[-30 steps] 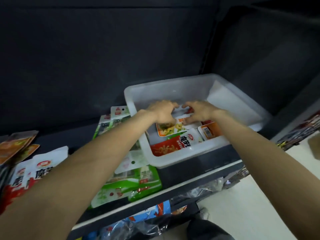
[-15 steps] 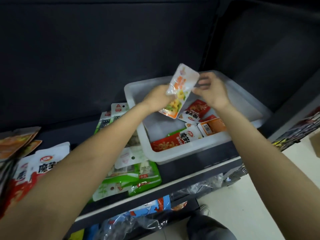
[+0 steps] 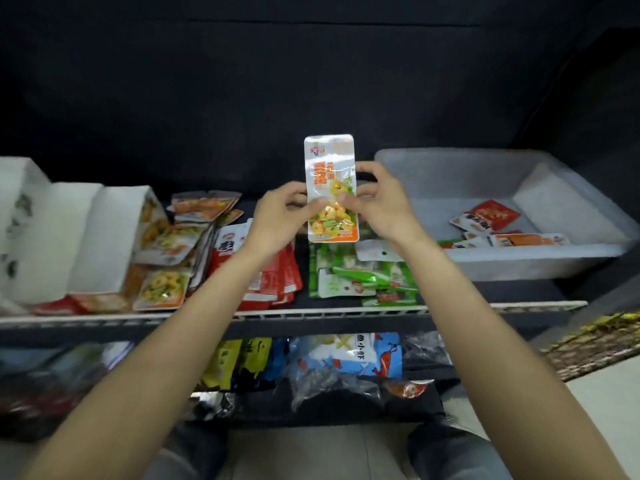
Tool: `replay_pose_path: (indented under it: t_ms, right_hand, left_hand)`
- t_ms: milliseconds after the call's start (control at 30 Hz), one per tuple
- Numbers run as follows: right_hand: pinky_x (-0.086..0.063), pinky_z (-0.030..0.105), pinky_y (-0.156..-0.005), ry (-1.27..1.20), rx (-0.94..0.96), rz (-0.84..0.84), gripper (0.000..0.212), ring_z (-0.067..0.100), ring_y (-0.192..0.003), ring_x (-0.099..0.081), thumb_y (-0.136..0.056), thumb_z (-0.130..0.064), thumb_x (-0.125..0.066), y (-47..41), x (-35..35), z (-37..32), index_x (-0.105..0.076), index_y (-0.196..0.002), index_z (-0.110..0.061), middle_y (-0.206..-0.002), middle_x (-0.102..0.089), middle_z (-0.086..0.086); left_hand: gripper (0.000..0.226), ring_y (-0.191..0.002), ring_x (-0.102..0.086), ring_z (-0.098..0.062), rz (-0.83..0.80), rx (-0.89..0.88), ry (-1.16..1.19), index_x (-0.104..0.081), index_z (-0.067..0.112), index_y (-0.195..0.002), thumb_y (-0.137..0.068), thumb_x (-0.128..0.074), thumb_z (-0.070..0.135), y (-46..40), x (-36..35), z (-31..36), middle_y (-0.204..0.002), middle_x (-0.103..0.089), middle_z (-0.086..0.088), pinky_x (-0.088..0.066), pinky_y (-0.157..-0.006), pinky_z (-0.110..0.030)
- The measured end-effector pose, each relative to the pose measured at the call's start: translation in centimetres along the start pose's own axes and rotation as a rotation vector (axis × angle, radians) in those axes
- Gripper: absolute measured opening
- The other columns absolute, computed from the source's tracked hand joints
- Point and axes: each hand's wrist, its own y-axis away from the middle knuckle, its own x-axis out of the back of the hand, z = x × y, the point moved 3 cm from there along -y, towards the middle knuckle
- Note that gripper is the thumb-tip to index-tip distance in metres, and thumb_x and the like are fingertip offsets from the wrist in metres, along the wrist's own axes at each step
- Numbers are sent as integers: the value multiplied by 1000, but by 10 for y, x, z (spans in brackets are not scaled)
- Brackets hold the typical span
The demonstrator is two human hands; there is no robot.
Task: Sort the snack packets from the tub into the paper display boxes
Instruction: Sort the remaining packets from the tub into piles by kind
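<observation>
Packet point(image 3: 330, 188) held upright in both hands, left of the tub point(image 3: 519, 261).

My left hand point(image 3: 277, 216) and right hand point(image 3: 381, 206) pinch its side edges near the middle; top half stands free above my fingers. Judged light, thin, glossy film: floppy and likely slippery, so edge seams are the best hold. Matching yellow packets lie in the box point(image 3: 104, 237), well left of the tub.

A shop: a dark display shelf point(image 3: 311, 311) with a price rail holds sorted snack packets point(image 3: 273, 275) at 9 to 12 o'clock, and bagged goods point(image 3: 349, 358) fill the lower shelf at 6 o'clock.
</observation>
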Motion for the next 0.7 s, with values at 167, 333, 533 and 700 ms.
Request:
replay_pose_path:
  t_ms: [167,333,533,700]
  right_hand:
    - [-55,45,-84,-25,-53,-80,49,22,-89,-68,-82,-18,-73,-8,-73,-7,-49,-125,-17,-98,-70,10]
    - [-51,24,-73,23,-42,-93,26,19,-88,-65,-83,-20,-72,-29,-145,-23,-59,-104,-16,-95,-67,7]
    - [-56,29,-79,15,-164,-271,29,25,-100,-65,-84,0,-67,-70,-225,-12,-65,-113,-5,-123,-60,16]
    - [-36,33,-101,721,92,-325,34,30,-122,-45,-95,-28,-52,-78,-249,-8,-59,-128,-26,-133,-52,13]
  left_hand:
    - [30,-95,-63,-9,212,-166,-510,-62,18,-118,-88,-62,16,35,83,-24,-103,-68,6,-52,-86,-30]
    - [29,-109,-58,-25,168,-189,-1121,-64,17,-116,-91,-54,29,58,147,-47,-115,-66,-8,-27,-109,-40]
    - [48,-119,-52,-13,-169,-89,-1405,-66,26,-111,-97,-24,45,59,155,-67,-114,-67,0,3,-118,-41]
    - [68,-125,-47,-14,-215,-144,-1361,-65,24,-113,-91,-4,48,56,158,-76,-117,-66,2,4,-116,-37]
